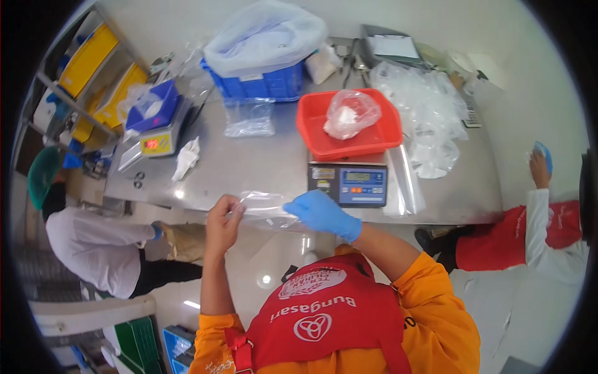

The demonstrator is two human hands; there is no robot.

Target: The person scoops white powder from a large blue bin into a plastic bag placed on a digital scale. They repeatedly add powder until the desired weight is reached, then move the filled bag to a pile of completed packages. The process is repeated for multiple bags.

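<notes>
Between my hands a clear plastic bag (264,204) is stretched at the near edge of the steel table (224,173). My bare left hand (225,219) pinches its left end; my right hand (322,214), in a blue glove, grips its right end. Just beyond the right hand is a digital scale (362,184) bearing a red plastic tray (310,140). In the tray sits an open clear bag of white powder (350,114). Flat clear plastic bags (406,187) lie to the right of the scale.
A lined blue crate (266,86), a folded clear bag (250,119) and a heap of plastic bags (420,107) are farther back. At left, a second scale (159,142) holds a blue tray (154,112); a white cloth (188,158) lies nearby. Co-workers stand left (93,248) and right (495,238).
</notes>
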